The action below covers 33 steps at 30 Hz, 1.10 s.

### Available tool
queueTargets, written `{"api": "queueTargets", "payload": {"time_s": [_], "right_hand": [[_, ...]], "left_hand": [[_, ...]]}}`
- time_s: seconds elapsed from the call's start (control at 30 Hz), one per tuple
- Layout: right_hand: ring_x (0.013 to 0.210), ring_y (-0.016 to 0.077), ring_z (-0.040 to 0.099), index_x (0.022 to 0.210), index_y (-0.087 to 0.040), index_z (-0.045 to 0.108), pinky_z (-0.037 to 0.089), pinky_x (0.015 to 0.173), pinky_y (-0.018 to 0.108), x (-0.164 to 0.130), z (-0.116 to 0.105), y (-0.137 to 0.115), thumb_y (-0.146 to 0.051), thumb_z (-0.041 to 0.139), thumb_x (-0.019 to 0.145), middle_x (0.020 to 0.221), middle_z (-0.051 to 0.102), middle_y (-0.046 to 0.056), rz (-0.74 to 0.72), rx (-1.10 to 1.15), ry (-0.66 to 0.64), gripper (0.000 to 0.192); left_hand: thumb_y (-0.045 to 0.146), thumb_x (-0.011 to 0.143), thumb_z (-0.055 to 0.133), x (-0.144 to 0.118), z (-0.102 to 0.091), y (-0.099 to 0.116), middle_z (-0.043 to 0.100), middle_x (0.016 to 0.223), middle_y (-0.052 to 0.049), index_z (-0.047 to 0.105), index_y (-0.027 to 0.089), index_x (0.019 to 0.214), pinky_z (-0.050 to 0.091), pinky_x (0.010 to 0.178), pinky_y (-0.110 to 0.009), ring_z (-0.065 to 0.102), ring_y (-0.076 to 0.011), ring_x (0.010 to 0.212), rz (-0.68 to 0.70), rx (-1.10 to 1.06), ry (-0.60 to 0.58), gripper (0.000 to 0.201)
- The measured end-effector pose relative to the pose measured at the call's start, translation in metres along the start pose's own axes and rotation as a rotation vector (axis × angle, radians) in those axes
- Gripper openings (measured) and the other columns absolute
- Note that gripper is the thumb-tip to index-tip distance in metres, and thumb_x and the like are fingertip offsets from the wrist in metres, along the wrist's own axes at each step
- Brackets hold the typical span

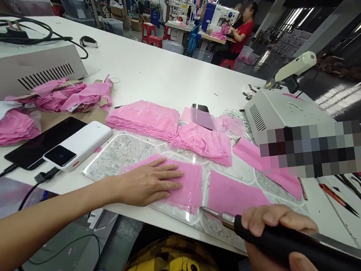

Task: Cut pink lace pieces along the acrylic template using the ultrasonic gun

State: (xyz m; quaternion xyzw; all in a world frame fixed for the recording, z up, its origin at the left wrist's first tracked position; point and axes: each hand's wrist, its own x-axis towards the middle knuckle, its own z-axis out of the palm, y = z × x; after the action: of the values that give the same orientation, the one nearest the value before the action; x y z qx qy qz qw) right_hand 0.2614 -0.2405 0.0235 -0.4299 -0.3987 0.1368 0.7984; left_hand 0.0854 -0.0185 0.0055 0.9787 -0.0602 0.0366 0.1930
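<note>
My left hand lies flat, fingers stretched, on a pink lace-edged fabric piece. That piece rests on a clear glossy board with mottled patches and pale lines. My right hand is wrapped round the thick black handle of a soldering-iron-like tool. Its thin metal tip is at the near right corner of the piece; whether it touches cannot be made out. To the right lies a plain pink piece. Beyond are a stack of pink lace pieces and a crumpled lace piece.
A white power bank and black phone lie left, cables trailing off the edge. Grey vented boxes stand left and right, the right one partly blurred. Orange-handled snips lie right. Farther off, a person in red sits at a sewing machine.
</note>
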Motion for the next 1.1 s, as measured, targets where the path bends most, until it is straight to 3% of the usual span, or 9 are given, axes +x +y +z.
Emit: {"api": "queueTargets", "payload": {"time_s": [0.13,0.33,0.5,0.63,0.8,0.97,1.1], "right_hand": [[0.061,0.0124,0.05,0.094,-0.018,0.057,0.046,0.055,0.032,0.004,0.001,-0.006,-0.03,0.055,0.08,0.081,0.05,0.0,-0.016,-0.031,0.064,0.018],[0.061,0.0119,0.052,0.094,-0.019,0.056,0.046,0.056,0.031,0.008,0.011,-0.001,-0.032,0.054,0.081,0.08,0.05,-0.001,-0.013,-0.023,0.055,0.019],[0.06,0.0124,0.051,0.094,-0.019,0.055,0.045,0.054,0.031,0.008,0.006,0.002,-0.031,0.053,0.08,0.079,0.05,-0.001,-0.048,-0.053,0.057,0.019],[0.06,0.0128,0.051,0.093,-0.018,0.056,0.045,0.054,0.032,0.011,0.0,0.0,-0.03,0.052,0.078,0.08,0.049,0.0,-0.059,-0.064,0.068,0.02],[0.06,0.0126,0.05,0.092,-0.019,0.056,0.045,0.054,0.032,0.013,0.0,-0.003,-0.03,0.053,0.078,0.079,0.05,-0.001,-0.04,-0.068,0.085,0.018],[0.059,0.0128,0.049,0.09,-0.02,0.056,0.044,0.055,0.032,0.013,0.007,-0.003,-0.033,0.054,0.077,0.079,0.049,-0.001,-0.001,-0.069,0.109,0.019],[0.059,0.0126,0.048,0.09,-0.019,0.057,0.042,0.054,0.031,0.014,0.008,-0.002,-0.031,0.053,0.077,0.078,0.049,-0.001,-0.025,-0.066,0.109,0.018]], "left_hand": [[0.027,0.103,0.038,0.015,-0.004,0.001,0.055,0.141,-0.009,0.062,0.018,0.128,0.016,0.122,-0.044,0.043,-0.0229,0.138,0.049,-0.01,0.03,0.036],[0.022,0.102,0.04,0.06,-0.002,0.0,0.041,0.151,-0.009,0.05,0.02,0.14,0.016,0.121,-0.047,0.033,-0.0249,0.144,0.098,0.008,0.011,0.04],[0.014,0.096,0.051,0.085,0.007,-0.004,0.052,0.144,-0.007,0.069,0.022,0.113,0.023,0.12,-0.048,0.039,-0.0269,0.14,0.161,-0.091,0.043,0.026],[0.014,0.094,0.056,0.089,0.012,-0.005,0.062,0.132,-0.009,0.073,0.018,0.092,0.033,0.116,-0.044,0.048,-0.0269,0.134,0.176,-0.152,0.088,0.017],[0.013,0.095,0.053,0.084,0.012,-0.007,0.066,0.125,-0.012,0.072,0.014,0.091,0.044,0.108,-0.033,0.054,-0.0231,0.127,0.164,-0.226,0.151,0.019],[0.016,0.093,0.058,0.083,0.013,-0.007,0.061,0.131,-0.015,0.071,0.013,0.102,0.042,0.11,-0.041,0.051,-0.0281,0.13,0.155,-0.242,0.155,0.016],[0.013,0.089,0.061,0.087,0.018,-0.006,0.065,0.126,-0.011,0.073,0.017,0.086,0.04,0.112,-0.042,0.052,-0.027,0.129,0.137,-0.272,0.166,0.013]]}}
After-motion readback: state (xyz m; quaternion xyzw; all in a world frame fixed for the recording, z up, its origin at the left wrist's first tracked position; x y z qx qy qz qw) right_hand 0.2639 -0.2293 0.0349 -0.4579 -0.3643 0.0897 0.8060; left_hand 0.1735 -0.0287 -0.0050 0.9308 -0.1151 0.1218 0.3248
